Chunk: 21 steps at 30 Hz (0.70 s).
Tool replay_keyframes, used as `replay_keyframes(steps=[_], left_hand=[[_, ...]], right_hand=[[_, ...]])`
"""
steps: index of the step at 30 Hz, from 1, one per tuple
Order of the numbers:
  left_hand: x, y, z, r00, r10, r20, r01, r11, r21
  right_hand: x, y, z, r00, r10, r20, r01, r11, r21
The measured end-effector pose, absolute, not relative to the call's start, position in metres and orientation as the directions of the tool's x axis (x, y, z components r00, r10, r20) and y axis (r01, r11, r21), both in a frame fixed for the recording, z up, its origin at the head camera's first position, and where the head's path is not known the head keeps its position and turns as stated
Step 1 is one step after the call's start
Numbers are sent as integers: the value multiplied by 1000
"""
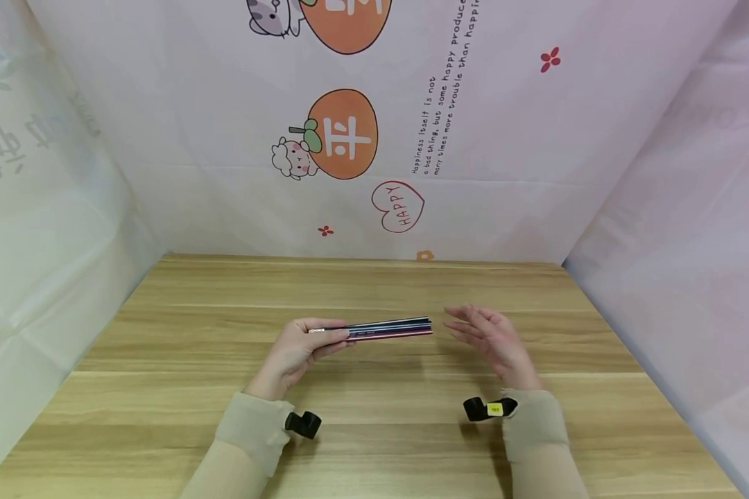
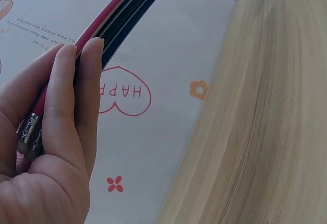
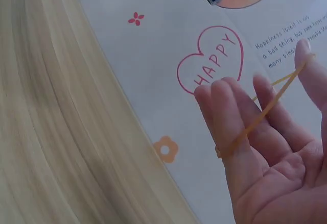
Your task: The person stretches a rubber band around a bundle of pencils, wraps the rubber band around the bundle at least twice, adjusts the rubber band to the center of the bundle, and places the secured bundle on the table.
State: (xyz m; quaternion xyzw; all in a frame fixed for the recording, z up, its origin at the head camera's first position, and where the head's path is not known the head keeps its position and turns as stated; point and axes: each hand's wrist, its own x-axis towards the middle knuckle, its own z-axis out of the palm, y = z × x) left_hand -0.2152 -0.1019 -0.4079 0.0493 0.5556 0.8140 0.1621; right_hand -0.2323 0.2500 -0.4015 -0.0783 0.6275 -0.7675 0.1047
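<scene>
A bundle of several pencils (image 1: 392, 329), some dark and some red, points to the right above the table. My left hand (image 1: 295, 350) grips it near one end, thumb on one side and fingers on the other. Metal-banded eraser ends (image 2: 31, 132) show beside the palm in the left wrist view. Just past the other end of the bundle is my right hand (image 1: 492, 343), spread and apart from the pencils. A yellow rubber band (image 3: 263, 114) is stretched between its thumb and fingers in the right wrist view.
The wooden table (image 1: 374, 457) lies under both hands. A white printed sheet (image 1: 499, 215) hangs behind its back edge, and pale sheets (image 1: 50, 242) close off the left and right sides. Each wrist wears a band with a small black camera (image 1: 304, 424).
</scene>
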Motion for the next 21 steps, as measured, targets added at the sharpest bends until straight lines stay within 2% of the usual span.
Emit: replay_keyframes(steps=[4,12,21], left_hand=[[-215,-102,-408,-943,319,-98,-207,-327,922],[-215,-101,-407,-941,324,-100,-210,-325,922],[-213,-99,-405,-939,333,-88,-203,-327,923]], right_hand=[[-231,244,-400,-941,-335,56,22,-225,-974],[-226,220,-396,-918,-386,88,-39,-133,-990],[-223,201,-397,-897,-432,98,-42,-139,-989]])
